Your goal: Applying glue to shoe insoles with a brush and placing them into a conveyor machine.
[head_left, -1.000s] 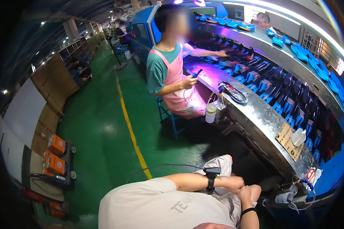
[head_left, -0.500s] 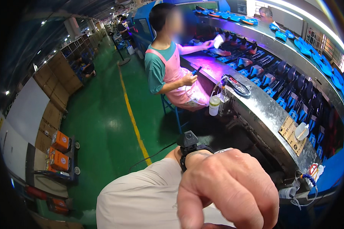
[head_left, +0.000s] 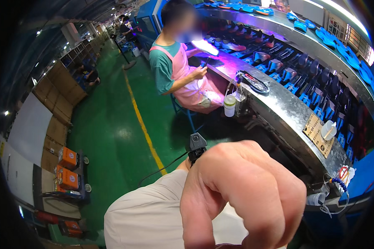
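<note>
Hand (head_left: 241,195) close-up, grip hidden.

metal counter (head_left: 286,110) blocks right, green floor (head_left: 112,137) open left

My left hand (head_left: 245,195) is raised close under the camera, filling the lower middle of the view. Its back faces me, the fingers (head_left: 203,216) bent and pointing down, knuckles uppermost. It holds nothing that I can see, and I cannot tell what its palm touches. A small black device (head_left: 196,145) sits strapped at my wrist, just above the knuckles, with a thin black cable (head_left: 162,168) trailing off to the left, above my pale sleeve (head_left: 145,216).
</note>
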`<state>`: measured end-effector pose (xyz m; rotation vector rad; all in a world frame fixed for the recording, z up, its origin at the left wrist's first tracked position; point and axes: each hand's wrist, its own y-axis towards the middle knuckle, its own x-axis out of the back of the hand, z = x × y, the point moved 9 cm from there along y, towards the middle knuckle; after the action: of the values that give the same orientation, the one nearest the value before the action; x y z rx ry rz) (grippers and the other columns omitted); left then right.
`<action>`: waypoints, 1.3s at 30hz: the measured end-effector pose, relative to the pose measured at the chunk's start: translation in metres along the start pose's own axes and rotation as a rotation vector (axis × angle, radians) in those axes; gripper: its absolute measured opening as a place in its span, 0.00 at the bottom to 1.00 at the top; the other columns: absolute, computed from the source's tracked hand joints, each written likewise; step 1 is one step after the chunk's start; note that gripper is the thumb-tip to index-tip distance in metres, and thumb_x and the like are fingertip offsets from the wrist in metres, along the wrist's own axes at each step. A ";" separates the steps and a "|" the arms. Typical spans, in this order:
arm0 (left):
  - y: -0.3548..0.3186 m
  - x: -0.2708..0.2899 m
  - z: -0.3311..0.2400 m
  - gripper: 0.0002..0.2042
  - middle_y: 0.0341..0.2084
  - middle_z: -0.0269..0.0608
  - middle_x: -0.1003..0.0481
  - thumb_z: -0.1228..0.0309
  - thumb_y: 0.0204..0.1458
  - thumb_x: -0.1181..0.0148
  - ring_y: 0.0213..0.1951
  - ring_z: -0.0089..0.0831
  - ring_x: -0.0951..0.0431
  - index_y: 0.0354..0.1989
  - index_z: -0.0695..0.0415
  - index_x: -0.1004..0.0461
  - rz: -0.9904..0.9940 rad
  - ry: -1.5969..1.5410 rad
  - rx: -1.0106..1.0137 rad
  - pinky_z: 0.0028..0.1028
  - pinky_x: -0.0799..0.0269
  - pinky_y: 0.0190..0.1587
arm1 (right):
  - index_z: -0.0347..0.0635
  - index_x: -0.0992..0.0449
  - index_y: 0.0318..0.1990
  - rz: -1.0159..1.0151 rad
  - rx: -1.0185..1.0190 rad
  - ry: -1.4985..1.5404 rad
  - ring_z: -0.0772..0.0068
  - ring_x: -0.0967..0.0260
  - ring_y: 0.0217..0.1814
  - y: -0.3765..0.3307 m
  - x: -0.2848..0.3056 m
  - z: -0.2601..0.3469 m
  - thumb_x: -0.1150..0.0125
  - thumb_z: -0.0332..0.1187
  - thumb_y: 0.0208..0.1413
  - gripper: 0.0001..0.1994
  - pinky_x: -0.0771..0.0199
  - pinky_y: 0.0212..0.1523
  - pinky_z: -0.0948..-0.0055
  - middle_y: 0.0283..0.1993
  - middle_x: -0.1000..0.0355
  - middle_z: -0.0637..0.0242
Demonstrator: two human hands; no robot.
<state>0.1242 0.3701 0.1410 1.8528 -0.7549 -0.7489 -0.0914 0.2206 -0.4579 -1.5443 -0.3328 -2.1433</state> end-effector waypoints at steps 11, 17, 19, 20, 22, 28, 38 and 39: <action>-0.006 -0.004 0.004 0.17 0.29 0.55 0.26 0.67 0.51 0.27 0.27 0.40 0.24 0.34 0.74 0.22 0.140 -0.477 -0.533 0.44 0.17 0.38 | 0.43 0.14 0.30 -0.022 0.026 -0.035 0.47 0.23 0.45 0.002 0.005 0.009 0.39 0.34 0.45 0.09 0.29 0.58 0.54 0.35 0.19 0.52; -0.012 0.000 0.007 0.19 0.33 0.60 0.24 0.64 0.57 0.32 0.30 0.45 0.20 0.35 0.74 0.21 0.014 -0.402 -0.017 0.41 0.17 0.35 | 0.44 0.14 0.31 -0.066 0.028 -0.071 0.47 0.24 0.45 -0.003 0.011 0.007 0.39 0.34 0.46 0.09 0.29 0.57 0.54 0.35 0.19 0.52; -0.007 0.002 0.020 0.19 0.33 0.61 0.24 0.64 0.57 0.33 0.31 0.47 0.19 0.35 0.75 0.21 -0.040 -0.453 0.029 0.40 0.17 0.35 | 0.44 0.14 0.31 -0.081 0.002 -0.089 0.47 0.24 0.45 -0.008 0.014 0.001 0.39 0.34 0.46 0.09 0.29 0.57 0.54 0.35 0.19 0.52; -0.004 0.003 0.014 0.19 0.34 0.60 0.23 0.63 0.58 0.33 0.32 0.48 0.19 0.36 0.74 0.21 0.009 -0.477 -0.241 0.41 0.17 0.36 | 0.44 0.14 0.31 -0.084 -0.012 -0.092 0.47 0.24 0.45 -0.011 0.017 -0.001 0.39 0.34 0.46 0.09 0.29 0.57 0.54 0.35 0.19 0.52; -0.014 -0.001 0.003 0.19 0.34 0.60 0.23 0.63 0.59 0.34 0.32 0.49 0.19 0.37 0.74 0.21 0.057 -0.311 -0.503 0.42 0.17 0.37 | 0.44 0.14 0.32 0.036 0.144 -0.029 0.46 0.24 0.44 0.026 -0.008 0.034 0.39 0.34 0.46 0.10 0.29 0.54 0.51 0.35 0.20 0.52; -0.022 0.026 0.016 0.11 0.29 0.51 0.21 0.67 0.58 0.36 0.26 0.39 0.21 0.39 0.64 0.23 0.196 -0.447 0.008 0.30 0.27 0.23 | 0.44 0.14 0.30 -0.104 0.069 -0.082 0.47 0.24 0.42 -0.012 0.008 0.005 0.39 0.34 0.45 0.09 0.28 0.51 0.51 0.33 0.20 0.53; -0.255 0.128 0.278 0.14 0.27 0.52 0.19 0.62 0.48 0.35 0.31 0.46 0.18 0.33 0.63 0.19 0.347 0.928 1.139 0.37 0.23 0.36 | 0.45 0.15 0.26 -0.060 0.065 -0.015 0.48 0.24 0.38 0.003 0.013 0.020 0.39 0.34 0.44 0.08 0.25 0.48 0.54 0.29 0.21 0.53; -0.293 0.133 0.299 0.14 0.26 0.54 0.20 0.62 0.47 0.36 0.31 0.48 0.18 0.32 0.63 0.19 0.384 0.928 1.203 0.39 0.23 0.36 | 0.44 0.16 0.24 -0.067 0.049 -0.008 0.48 0.25 0.37 0.004 0.011 0.018 0.39 0.34 0.44 0.07 0.26 0.47 0.53 0.27 0.21 0.54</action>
<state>0.0292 0.2067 -0.2554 2.5665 -0.9276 1.0302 -0.0768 0.2227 -0.4417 -1.5352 -0.4426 -2.1628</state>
